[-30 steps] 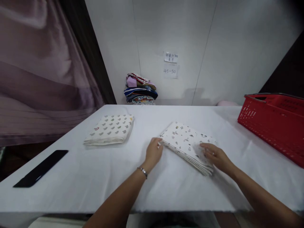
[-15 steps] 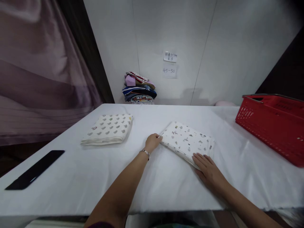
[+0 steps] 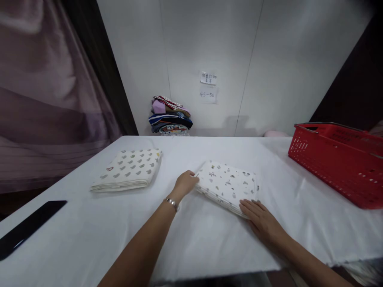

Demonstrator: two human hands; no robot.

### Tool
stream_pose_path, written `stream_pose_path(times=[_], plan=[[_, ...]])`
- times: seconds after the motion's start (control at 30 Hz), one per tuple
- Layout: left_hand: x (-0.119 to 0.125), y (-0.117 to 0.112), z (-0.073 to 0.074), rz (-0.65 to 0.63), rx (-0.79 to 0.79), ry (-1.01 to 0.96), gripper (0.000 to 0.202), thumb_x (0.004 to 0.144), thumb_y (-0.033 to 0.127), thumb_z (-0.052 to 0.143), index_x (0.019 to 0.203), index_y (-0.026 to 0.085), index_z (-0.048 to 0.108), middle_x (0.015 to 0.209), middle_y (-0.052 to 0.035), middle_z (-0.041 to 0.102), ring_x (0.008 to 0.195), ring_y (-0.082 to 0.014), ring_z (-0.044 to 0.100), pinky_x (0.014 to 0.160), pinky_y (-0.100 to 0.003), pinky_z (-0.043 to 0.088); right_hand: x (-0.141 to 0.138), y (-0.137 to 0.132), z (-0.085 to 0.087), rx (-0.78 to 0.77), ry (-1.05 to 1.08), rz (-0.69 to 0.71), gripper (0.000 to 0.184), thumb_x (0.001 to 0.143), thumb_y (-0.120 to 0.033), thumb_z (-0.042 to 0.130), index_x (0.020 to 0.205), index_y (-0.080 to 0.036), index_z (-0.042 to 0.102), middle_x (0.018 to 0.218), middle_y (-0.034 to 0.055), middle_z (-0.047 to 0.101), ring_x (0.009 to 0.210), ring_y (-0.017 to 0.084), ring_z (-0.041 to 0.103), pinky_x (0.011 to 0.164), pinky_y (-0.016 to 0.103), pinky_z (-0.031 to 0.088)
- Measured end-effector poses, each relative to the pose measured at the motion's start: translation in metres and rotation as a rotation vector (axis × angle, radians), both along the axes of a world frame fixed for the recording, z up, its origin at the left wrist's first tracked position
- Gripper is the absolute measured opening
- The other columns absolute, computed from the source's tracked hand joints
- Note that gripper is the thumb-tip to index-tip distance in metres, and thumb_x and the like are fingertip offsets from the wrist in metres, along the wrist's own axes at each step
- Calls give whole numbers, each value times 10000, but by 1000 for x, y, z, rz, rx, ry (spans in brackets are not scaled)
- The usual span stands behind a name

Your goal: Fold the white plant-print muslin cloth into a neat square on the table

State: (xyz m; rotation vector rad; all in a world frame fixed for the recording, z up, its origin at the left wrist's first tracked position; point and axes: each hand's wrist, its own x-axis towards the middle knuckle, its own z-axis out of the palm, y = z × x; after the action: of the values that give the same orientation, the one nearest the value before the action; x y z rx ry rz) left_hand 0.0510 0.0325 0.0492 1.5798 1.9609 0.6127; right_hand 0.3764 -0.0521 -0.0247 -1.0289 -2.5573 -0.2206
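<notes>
A folded white cloth (image 3: 226, 185) printed with small grey and green motifs lies on the table in front of me, slightly slanted. My left hand (image 3: 184, 183), with a silver bracelet at the wrist, pinches its left corner. Fingers stretched out and close together, my right hand (image 3: 261, 219) rests on the near right corner of the same cloth. Another folded cloth (image 3: 128, 167), white with grey shapes, sits to the left, apart from both hands.
A flat black object (image 3: 30, 225), like a phone or tablet, lies at the table's left edge. The red plastic basket (image 3: 338, 159) stands on the right. Behind the white-covered table (image 3: 209, 247), a stack of folded fabrics (image 3: 170, 115) is against the wall, near paper notes (image 3: 208, 95).
The whole view has shifted somewhat, so most things appear further left and lower. The cloth lies slightly less slanted between my hands. Both hands keep their places on it.
</notes>
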Motion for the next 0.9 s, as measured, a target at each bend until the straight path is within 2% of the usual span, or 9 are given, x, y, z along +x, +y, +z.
stream_pose_path(times=[0.17, 0.27, 0.33, 0.4, 0.53, 0.6, 0.73, 0.83, 0.9], plan=[[-20, -74, -21, -3, -70, 12, 360, 753, 374, 490, 1065, 197, 516, 764, -11, 634, 717, -178, 590, 606, -256, 375, 8, -7, 3, -86, -14, 89, 555, 886, -104, 369, 1404, -284, 286, 1375, 42, 437, 1290, 210, 363, 1026, 486, 349], [-24, -94, -24, -9, -81, 5, 478, 759, 432, 490, 1177, 200, 466, 798, -16, 633, 738, -192, 596, 620, -271, 394, 9, -10, 15, -181, -23, 99, 546, 884, -159, 413, 1400, -295, 298, 1394, 39, 414, 1289, 218, 365, 1046, 492, 321], [-21, -91, -18, -22, -60, 62, 556, 747, 448, 516, 1236, 193, 447, 913, -53, 643, 828, -219, 600, 671, -292, 415, 4, -10, 28, -239, 5, 69, 542, 882, -230, 447, 1399, -303, 301, 1406, 35, 400, 1290, 222, 364, 1054, 482, 316], [-10, -79, -7, -70, 41, 152, 576, 755, 452, 522, 1261, 188, 447, 1106, -96, 606, 1002, -247, 561, 796, -321, 417, -8, -3, 42, -232, 73, 7, 538, 888, -292, 449, 1404, -295, 295, 1414, 43, 388, 1299, 224, 348, 1052, 464, 324], [24, -42, 2, -317, 297, 281, 512, 836, 438, 444, 1290, 202, 427, 1391, -79, 410, 1305, -225, 313, 1050, -347, 247, -43, 31, 58, -145, 147, -173, 558, 897, -399, 421, 1408, -215, 299, 1464, 97, 285, 1352, 251, 226, 1068, 480, 264], [35, -26, -6, -362, 303, 340, 548, 834, 469, 450, 1310, 202, 407, 1468, -81, 287, 1367, -242, 180, 1090, -392, 163, -54, 53, 55, -160, 107, -285, 597, 890, -454, 403, 1404, -167, 303, 1479, 120, 239, 1369, 264, 158, 1080, 488, 212], [33, -11, -36, -363, 218, 378, 613, 850, 534, 364, 1347, 174, 368, 1483, -116, 231, 1379, -261, 139, 1091, -459, 124, -52, 80, 30, -288, -7, -522, 678, 873, -543, 363, 1360, -72, 359, 1449, 194, 277, 1353, 324, 183, 1054, 517, 205], [26, -12, -52, -366, 219, 382, 656, 853, 568, 313, 1377, 173, 326, 1495, -106, 195, 1386, -253, 100, 1093, -478, 93, -45, 80, 15, -287, -25, -558, 686, 876, -563, 332, 1342, -63, 382, 1446, 194, 286, 1347, 324, 199, 1053, 511, 193], [23, -12, -55, -367, 216, 381, 668, 852, 578, 298, 1385, 175, 314, 1499, -100, 179, 1389, -249, 85, 1093, -487, 76, -43, 77, 13, -283, -30, -557, 695, 874, -574, 319, 1342, -64, 381, 1450, 189, 280, 1348, 319, 195, 1053, 511, 189]])
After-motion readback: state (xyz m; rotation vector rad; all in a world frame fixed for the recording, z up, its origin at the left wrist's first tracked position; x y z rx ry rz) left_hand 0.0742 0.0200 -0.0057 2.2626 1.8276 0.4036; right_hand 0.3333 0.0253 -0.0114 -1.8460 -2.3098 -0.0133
